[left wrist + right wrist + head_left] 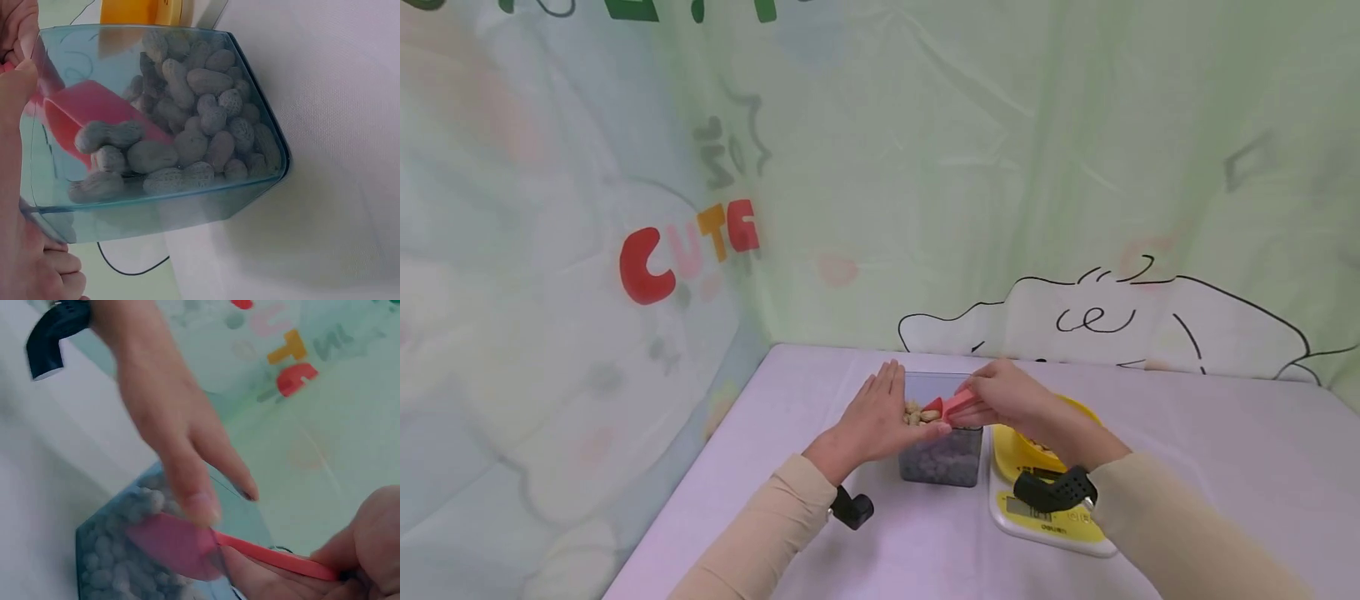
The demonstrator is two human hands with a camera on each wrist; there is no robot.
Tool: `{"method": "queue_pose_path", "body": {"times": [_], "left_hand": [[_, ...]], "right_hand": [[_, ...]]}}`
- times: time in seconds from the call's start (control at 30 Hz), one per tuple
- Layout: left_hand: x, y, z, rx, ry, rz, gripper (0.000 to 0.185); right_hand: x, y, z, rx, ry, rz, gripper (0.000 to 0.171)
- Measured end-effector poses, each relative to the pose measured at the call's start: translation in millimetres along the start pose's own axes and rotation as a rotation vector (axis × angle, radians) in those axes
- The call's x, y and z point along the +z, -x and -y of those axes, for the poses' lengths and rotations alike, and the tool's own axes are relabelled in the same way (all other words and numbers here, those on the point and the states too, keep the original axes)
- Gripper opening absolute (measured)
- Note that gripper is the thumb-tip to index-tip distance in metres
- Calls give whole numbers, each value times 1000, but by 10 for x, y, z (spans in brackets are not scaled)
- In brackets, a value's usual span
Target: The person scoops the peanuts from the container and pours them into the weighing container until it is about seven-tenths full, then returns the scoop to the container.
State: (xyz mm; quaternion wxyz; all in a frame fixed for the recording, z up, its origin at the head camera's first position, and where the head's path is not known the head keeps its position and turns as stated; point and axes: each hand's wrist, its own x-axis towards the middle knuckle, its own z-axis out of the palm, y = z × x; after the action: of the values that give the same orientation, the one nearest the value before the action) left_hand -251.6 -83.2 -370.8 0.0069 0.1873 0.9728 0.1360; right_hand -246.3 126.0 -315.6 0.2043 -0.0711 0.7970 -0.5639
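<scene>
A pink scoop (956,403) dips into a clear bluish box (938,467) of peanuts (206,125). My right hand (1006,393) grips the scoop's handle, which shows between thumb and fingers in the right wrist view. Several peanuts lie at the scoop's mouth, among others heaped in the box. My left hand (876,413) lies along the box's left side with straight fingers, its thumb stretched across the near rim. In the left wrist view, the scoop's pink bowl shows through the clear wall, and part of the left hand overlaps the box's edge.
Just right of the box stands a yellow and white kitchen scale (1052,530) with a lit display. A yellow bowl (1084,408) sits on it, partly hidden behind my right forearm. The pale tabletop (1225,467) meets a printed curtain (880,192) at the back and left.
</scene>
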Motion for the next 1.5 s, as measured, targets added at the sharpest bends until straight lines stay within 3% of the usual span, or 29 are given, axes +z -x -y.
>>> {"method": "queue_pose_path", "body": {"times": [0.13,0.37,0.57,0.73,0.93,1.13,1.5], "left_hand": [[5,-3,8,3,7,-4,118],[13,-5,15,3,5,5,117],[0,-1,8,21,32,13,117],[11,0,18,22,31,7,116],[23,3,30,27,38,3,118],[3,-6,42,22,38,-8,118],[29,-7,30,13,64,-20,116]], "right_hand": [[59,-2,-9,-21,54,-13,38],[-26,-9,-45,-21,-45,25,39],[-47,-72,-39,2,-35,-9,37],[-59,-84,-57,-17,-44,48,38],[-181,-43,-78,-25,-129,54,40],[-130,-20,-47,-32,-112,65,40],[-280,78,-183,-53,-283,95,43]]}}
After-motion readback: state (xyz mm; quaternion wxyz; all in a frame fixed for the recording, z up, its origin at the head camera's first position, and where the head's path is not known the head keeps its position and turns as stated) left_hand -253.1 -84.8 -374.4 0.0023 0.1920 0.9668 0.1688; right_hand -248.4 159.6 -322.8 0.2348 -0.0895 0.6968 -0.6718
